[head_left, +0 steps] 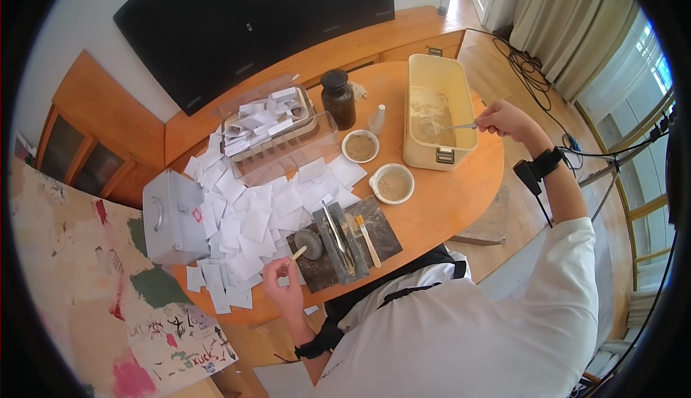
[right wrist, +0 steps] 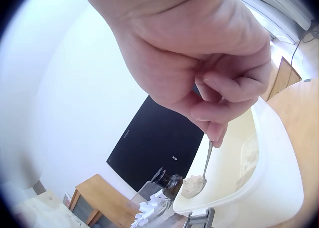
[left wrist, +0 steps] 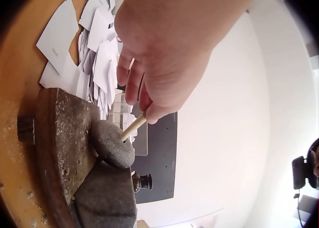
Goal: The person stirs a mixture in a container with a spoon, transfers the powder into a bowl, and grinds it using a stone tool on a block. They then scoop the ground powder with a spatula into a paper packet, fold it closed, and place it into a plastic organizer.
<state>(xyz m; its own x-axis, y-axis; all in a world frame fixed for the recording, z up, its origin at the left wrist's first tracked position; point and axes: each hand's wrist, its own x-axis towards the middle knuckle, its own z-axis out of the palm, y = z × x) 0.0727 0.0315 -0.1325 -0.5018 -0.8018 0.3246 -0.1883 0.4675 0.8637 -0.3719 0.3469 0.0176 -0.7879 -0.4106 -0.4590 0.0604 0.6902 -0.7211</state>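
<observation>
At the far left stood a silver case (head_left: 173,214), with white papers (head_left: 255,225) strewn beside it. Near the table's (head_left: 471,193) front edge, the left hand (head_left: 284,286) pinched a pale stick (left wrist: 133,128), its lower end meeting a round grey stone (left wrist: 110,144) that rested on a dark board (head_left: 385,229). A brush (head_left: 368,241) lay further right. Then came two bowls (head_left: 394,201) of brownish powder (head_left: 394,184), and beside them a cream tub (head_left: 439,74) with more inside. At its right rim, the right hand (head_left: 502,120) gripped a spoon (right wrist: 208,161), heaped with powder, over the tub.
</observation>
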